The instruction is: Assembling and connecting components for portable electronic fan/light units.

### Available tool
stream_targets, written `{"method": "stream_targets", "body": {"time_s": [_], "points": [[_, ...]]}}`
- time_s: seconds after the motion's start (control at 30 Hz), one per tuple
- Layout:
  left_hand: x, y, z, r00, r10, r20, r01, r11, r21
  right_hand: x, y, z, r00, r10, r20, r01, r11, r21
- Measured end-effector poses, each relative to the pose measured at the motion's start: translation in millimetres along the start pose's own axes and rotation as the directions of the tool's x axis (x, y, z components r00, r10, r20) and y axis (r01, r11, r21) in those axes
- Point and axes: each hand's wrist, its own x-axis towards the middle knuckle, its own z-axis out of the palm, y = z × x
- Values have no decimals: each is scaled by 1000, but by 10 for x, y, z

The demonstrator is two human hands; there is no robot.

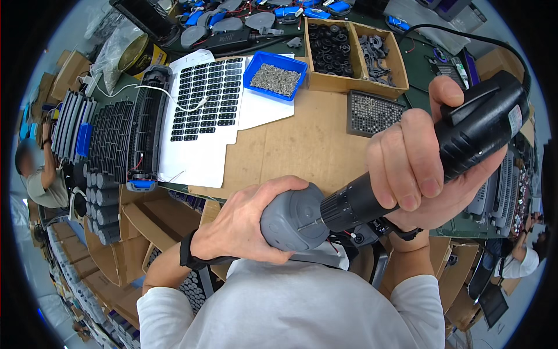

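Note:
My left hand (247,224) is wrapped round a grey round plastic housing (285,215), held close in front of my body at the near edge of the bench. In my right hand (418,168) is a black corded electric screwdriver (482,122), gripped round its body and tilted down to the left. Its thin bit (311,224) reaches the face of the housing, where small holes show. I cannot make out whether a screw sits at the tip. Behind the screwdriver's nose, part of a dark assembly with wires (360,232) is partly hidden.
Beyond my hands lie a blue tray of screws (273,78), a screw holder (372,113), a divided cardboard box of black and grey parts (357,81), and a sheet of black stickers (206,99). Long grey-black housings (145,125) stand left. Other people (43,174) work at both sides.

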Motion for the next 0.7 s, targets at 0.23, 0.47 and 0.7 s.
{"method": "stream_targets", "body": {"time_s": [0.23,0.47,0.7], "points": [[-3,32,-14,994,-108,21,108,994,-34,28,71,-82,986,-15,163,6,998,57],[4,59,-32,995,-103,-6,103,995,-17,43,87,-19,983,-2,185,-13,997,78],[-302,33,-331,972,-152,-181,151,988,-18,70,-859,-294,932,-256,-256,107,870,-480]]}}
